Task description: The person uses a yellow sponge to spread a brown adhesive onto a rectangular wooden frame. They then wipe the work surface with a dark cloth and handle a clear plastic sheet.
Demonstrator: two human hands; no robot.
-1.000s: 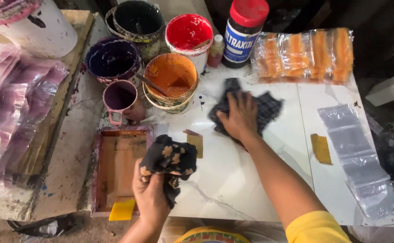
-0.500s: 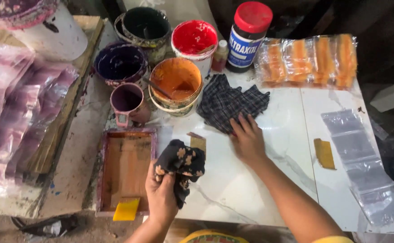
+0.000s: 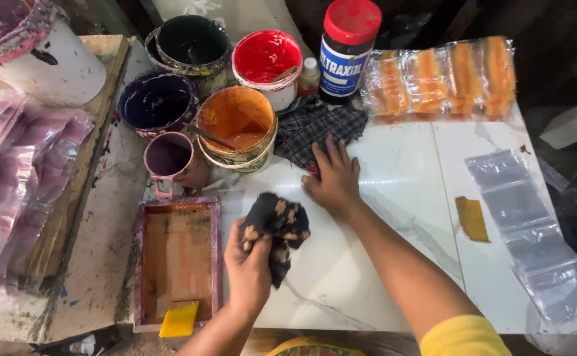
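1 stained rag [image 3: 276,227] is gripped by left hand [image 3: 249,264]; right hand [image 3: 331,178] is laid flat, fingers spread, on counter [image 3: 381,217] beside 1 checked cloth [image 3: 315,125]. 5 paint pots are counted nr.

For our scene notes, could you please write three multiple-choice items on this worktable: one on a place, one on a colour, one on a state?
1. Where does the right hand rest?
A. on the white tabletop by the checked cloth
B. inside the wooden frame
C. on the jar lid

2. What colour is the paint in the tub with the stick?
A. green
B. orange
C. white

3. How does the left hand stand?
A. open, empty
B. flat on the table
C. closed on a dark stained rag

Key: A, the palm lies on the white top; B, the tub shows orange; C, the fingers grip the rag.
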